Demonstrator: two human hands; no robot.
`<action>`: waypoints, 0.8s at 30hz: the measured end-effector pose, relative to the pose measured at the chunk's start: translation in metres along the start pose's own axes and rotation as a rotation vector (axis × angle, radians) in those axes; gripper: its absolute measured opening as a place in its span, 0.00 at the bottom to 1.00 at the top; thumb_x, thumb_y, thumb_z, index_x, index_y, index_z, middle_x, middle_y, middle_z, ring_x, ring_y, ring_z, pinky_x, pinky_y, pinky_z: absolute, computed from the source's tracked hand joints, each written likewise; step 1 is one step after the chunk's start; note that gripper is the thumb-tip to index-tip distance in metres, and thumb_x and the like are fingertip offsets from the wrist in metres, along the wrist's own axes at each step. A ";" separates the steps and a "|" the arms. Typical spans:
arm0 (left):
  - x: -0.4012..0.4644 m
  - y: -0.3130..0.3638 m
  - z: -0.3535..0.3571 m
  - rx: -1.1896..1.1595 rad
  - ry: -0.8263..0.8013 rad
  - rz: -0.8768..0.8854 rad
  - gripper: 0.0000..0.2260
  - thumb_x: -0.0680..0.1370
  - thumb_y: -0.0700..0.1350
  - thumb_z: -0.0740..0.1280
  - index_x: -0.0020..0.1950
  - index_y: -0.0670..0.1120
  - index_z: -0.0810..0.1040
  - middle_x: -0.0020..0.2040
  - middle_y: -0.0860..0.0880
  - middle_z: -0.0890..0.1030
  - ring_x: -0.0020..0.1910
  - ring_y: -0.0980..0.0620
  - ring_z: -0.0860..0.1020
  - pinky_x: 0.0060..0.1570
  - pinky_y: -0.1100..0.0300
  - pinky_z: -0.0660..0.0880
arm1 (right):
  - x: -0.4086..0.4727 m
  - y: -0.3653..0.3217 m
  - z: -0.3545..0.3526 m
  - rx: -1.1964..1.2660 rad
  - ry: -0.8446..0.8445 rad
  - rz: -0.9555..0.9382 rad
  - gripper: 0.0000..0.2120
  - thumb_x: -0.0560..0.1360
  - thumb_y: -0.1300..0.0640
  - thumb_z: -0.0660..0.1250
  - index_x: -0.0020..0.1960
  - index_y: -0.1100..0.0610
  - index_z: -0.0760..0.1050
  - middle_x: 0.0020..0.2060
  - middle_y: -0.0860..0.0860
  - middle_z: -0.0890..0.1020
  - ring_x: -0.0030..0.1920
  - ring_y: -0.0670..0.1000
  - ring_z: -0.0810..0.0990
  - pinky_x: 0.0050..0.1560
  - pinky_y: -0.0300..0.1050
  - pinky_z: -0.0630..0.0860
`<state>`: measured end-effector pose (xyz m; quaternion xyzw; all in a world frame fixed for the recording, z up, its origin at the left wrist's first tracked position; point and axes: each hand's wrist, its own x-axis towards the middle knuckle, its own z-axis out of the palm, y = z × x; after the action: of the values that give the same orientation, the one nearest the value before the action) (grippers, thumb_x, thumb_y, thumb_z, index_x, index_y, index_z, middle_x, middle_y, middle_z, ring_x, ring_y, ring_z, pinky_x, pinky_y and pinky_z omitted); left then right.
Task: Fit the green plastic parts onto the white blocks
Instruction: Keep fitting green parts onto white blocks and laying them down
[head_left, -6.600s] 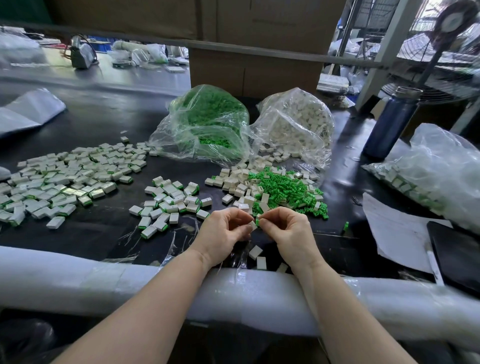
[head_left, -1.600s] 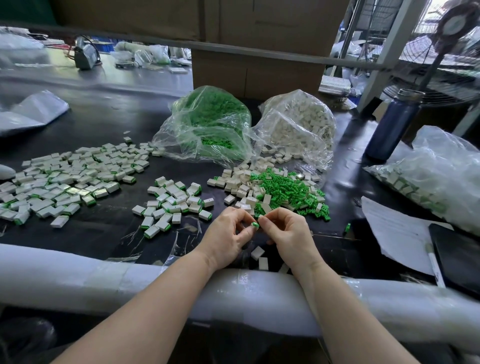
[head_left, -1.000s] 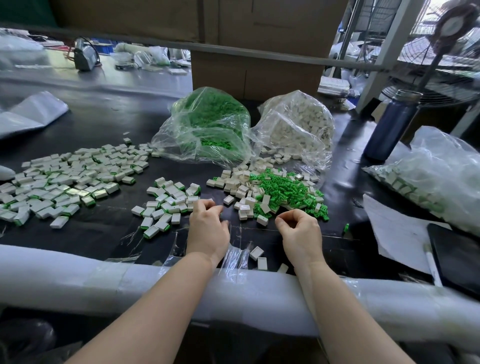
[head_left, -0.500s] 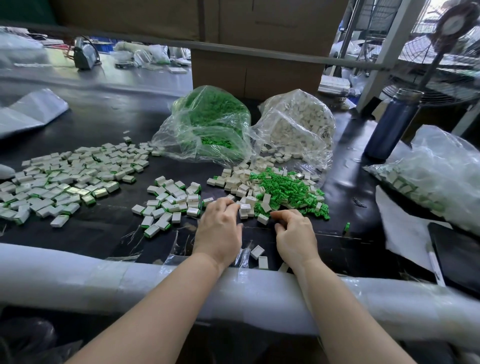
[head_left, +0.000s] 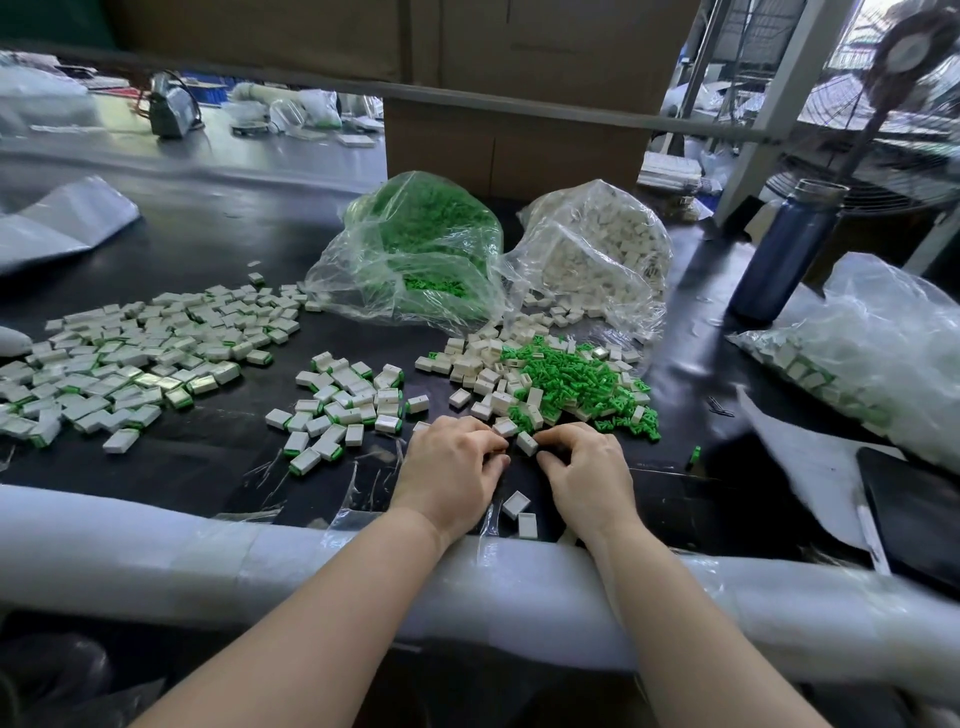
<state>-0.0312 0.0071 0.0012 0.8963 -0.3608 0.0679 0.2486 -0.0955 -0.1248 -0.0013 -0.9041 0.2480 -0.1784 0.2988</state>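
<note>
While both hands sit at the near edge of the mixed pile (head_left: 550, 384), I judge I'm picking fresh parts. My right hand (head_left: 584, 470) fingers pinch a white block (head_left: 527, 443); my left hand (head_left: 449, 470) fingers curl, contents hidden. Next needs a green part aligned.

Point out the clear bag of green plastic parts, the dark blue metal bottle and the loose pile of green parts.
Clear bag of green plastic parts (head_left: 415, 249): head view, middle of its bulge.
Dark blue metal bottle (head_left: 779, 260): head view, mid-body.
Loose pile of green parts (head_left: 571, 376): head view, pile's centre.
</note>
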 end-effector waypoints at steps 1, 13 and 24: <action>0.000 0.000 -0.001 -0.010 0.003 -0.002 0.12 0.78 0.51 0.62 0.60 0.52 0.78 0.60 0.55 0.77 0.60 0.53 0.69 0.64 0.58 0.61 | 0.000 0.000 -0.001 0.011 0.005 0.002 0.08 0.75 0.58 0.66 0.52 0.52 0.81 0.53 0.47 0.80 0.57 0.51 0.70 0.59 0.43 0.66; 0.001 0.000 -0.001 -0.053 -0.003 -0.071 0.12 0.78 0.50 0.63 0.61 0.51 0.77 0.56 0.51 0.76 0.56 0.51 0.70 0.59 0.60 0.64 | 0.000 -0.004 0.001 -0.078 -0.015 0.014 0.14 0.78 0.56 0.63 0.63 0.51 0.76 0.59 0.48 0.75 0.60 0.53 0.68 0.59 0.45 0.65; -0.002 0.002 -0.004 -0.225 0.006 -0.111 0.07 0.74 0.43 0.69 0.50 0.50 0.76 0.44 0.55 0.76 0.50 0.52 0.73 0.52 0.62 0.69 | -0.001 -0.005 -0.001 0.018 0.029 0.044 0.03 0.73 0.59 0.69 0.45 0.52 0.75 0.47 0.49 0.78 0.53 0.52 0.73 0.49 0.42 0.67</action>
<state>-0.0336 0.0093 0.0046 0.8812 -0.3153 0.0158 0.3520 -0.0953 -0.1205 0.0026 -0.8931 0.2706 -0.1870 0.3069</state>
